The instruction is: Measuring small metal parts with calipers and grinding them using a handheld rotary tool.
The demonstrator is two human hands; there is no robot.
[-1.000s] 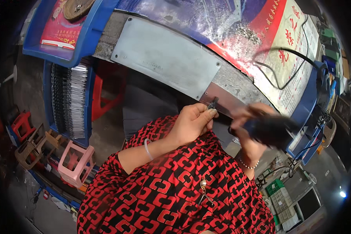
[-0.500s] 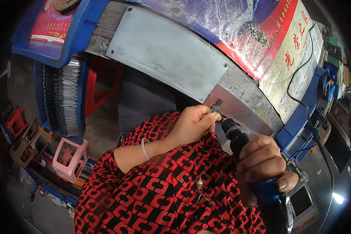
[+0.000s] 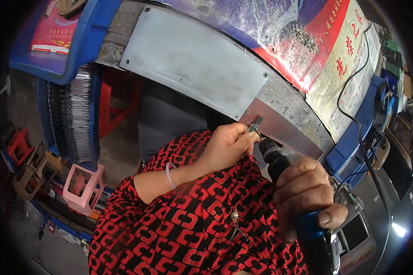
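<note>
My left hand (image 3: 231, 145) pinches a small metal piece (image 3: 254, 125) between thumb and fingers at the near edge of the bench, over a reddish metal plate (image 3: 280, 130). The piece's exact kind is too small to make out. In my right hand (image 3: 305, 192) is a black power tool (image 3: 278, 166) with a blue band and a round chuck. Its thin tip points up and left at the piece beside my left thumb. Whether tip and piece touch, I cannot tell.
A pale metal plate (image 3: 192, 59) is screwed to the bench beside colourful printed sheets (image 3: 289, 36). At left, a blue tray (image 3: 71, 68) stands near a blue bin of thin metal parts (image 3: 81, 114) and a pink stool (image 3: 83, 188). A black cable (image 3: 353, 117) hangs at right by blue bins (image 3: 348, 149).
My right hand and the power tool have shifted slightly left and up. My left hand keeps its pinch on the small metal piece in nearly the same place.
</note>
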